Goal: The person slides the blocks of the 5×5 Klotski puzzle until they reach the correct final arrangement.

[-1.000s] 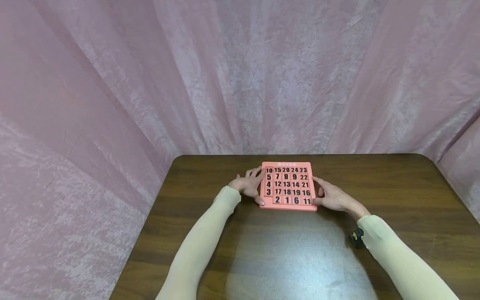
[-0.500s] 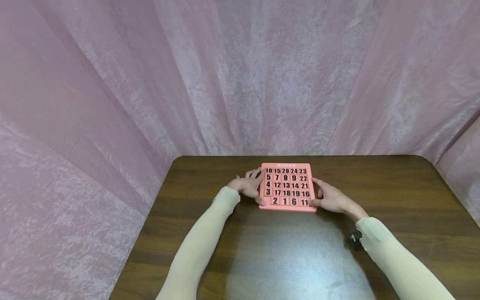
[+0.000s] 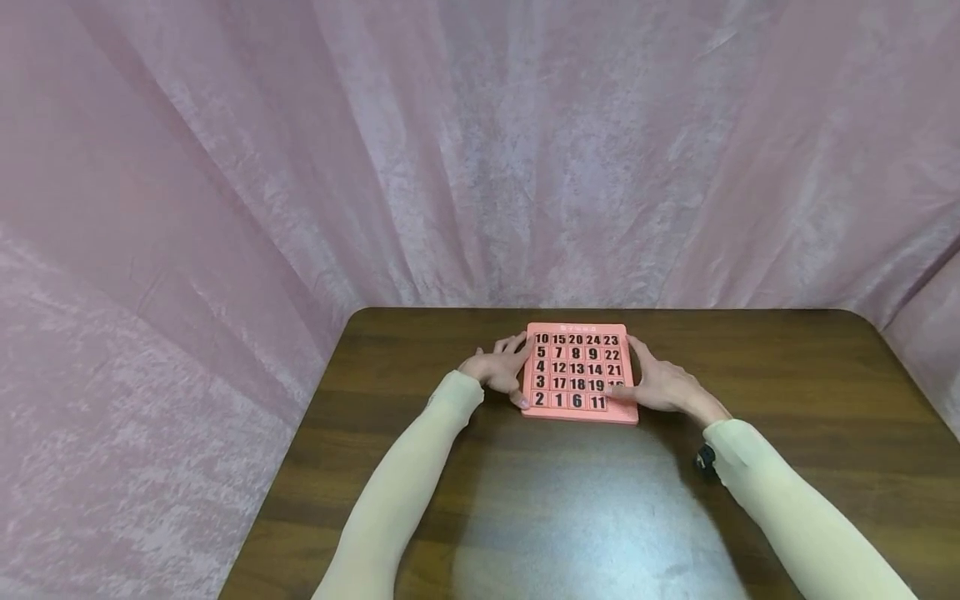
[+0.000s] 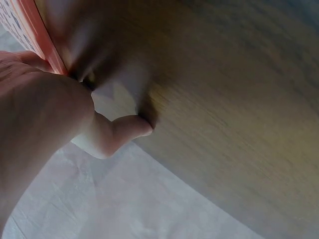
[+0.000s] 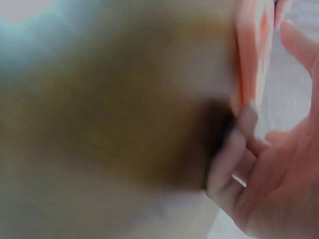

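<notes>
while the left hand (image 3: 501, 370) touches the number board (image 3: 573, 414), the right hand (image 3: 662, 387) overlaps it; both thumbs spread from fingers.

Room to pass over near table (image 3: 585, 500), hands (image 3: 502, 372) (image 3: 663, 388) blocking both sides of number board (image 3: 573, 413), curtain (image 3: 570, 183) behind.

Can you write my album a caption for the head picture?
Left hand and right hand touching a pink number puzzle on a table.

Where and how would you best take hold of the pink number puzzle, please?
Probably by the left rim and right rim, coming in from both sides: the puzzle lies face up on the table, and these narrow borders should keep pressure off its number tiles.
</notes>
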Available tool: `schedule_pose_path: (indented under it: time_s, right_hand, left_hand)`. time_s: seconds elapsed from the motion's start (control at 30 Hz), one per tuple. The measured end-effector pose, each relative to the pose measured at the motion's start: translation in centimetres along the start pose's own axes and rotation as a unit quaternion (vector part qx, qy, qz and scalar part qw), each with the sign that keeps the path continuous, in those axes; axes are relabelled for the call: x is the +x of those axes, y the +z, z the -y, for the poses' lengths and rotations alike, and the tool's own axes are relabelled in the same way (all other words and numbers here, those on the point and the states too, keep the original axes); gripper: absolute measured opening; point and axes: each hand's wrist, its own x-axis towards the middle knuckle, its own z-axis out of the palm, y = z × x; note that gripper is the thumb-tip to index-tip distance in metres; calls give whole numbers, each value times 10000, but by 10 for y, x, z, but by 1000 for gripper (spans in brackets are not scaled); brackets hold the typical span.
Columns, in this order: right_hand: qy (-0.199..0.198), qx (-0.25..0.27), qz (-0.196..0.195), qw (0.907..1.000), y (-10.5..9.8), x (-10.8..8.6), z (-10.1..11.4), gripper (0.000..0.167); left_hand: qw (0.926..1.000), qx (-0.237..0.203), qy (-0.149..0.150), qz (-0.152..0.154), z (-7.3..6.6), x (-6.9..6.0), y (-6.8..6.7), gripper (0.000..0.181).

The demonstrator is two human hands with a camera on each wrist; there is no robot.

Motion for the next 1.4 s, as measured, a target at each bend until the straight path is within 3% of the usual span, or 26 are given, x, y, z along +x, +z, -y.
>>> schedule_pose_path:
  time_s: [0.2, 0.3, 0.5, 0.63, 0.77, 0.97, 1.4]
  right_hand:
    - [262, 649, 698, 9951, -18, 23, -5, 115]
    - [293, 903, 785, 9924, -20, 28, -7, 110]
    - [84, 883, 668, 9938, -19, 24, -8, 101]
    - [7, 589, 554, 9967, -15, 14, -6, 99]
    - [-139, 197, 322, 9992, -7, 1, -2, 115]
    - [-405, 31, 51, 9992, 10, -12, 2, 137]
    - [-265, 30, -20, 9996, 15, -19, 1, 140]
  left_hand:
    - [9996, -269, 47, 57, 0, 0, 1, 132]
    - [9997, -240, 77, 57, 0, 0, 1, 132]
    - [9999, -98, 25, 12, 1, 0, 0, 132]
    - [10000, -96, 26, -7, 0, 0, -2, 132]
    - [9999, -123, 2, 29, -1, 0, -1, 131]
    - [9999, 108, -119, -16, -2, 2, 0, 130]
    - [9970, 675, -355, -96, -19, 6, -5, 133]
